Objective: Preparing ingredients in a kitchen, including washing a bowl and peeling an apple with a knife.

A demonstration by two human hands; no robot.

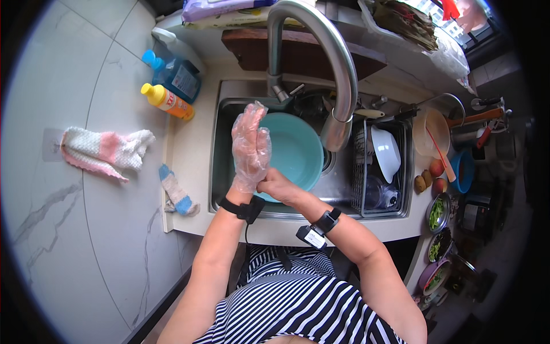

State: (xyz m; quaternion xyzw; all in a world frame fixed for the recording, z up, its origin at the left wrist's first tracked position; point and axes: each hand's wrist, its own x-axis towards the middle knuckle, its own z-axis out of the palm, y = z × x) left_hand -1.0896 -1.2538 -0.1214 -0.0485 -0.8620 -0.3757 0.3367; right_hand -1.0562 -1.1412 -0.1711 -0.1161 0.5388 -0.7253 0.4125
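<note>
A clear disposable plastic glove (pixel 256 165) covers my left hand (pixel 251 142), which is raised with its fingers extended and nothing in it. My bare right hand (pixel 278 185) pinches the glove's cuff at the left wrist. Both hands are above a turquoise plastic basin (pixel 296 150) that sits in the stainless steel sink (pixel 339 189). The left hand hides the basin's left side. Arching over the basin is a metal gooseneck faucet (pixel 346 64), its spout to the right of my hands.
A wire dish rack (pixel 360 172) holds a white bowl (pixel 385 150) in the sink's right side. Bottles, one yellow (pixel 169 102) and one blue (pixel 178 79), stand back left. A folded cloth (pixel 178 191) lies left. Fruit (pixel 437 167) and bowls of cut greens (pixel 436 213) are at right.
</note>
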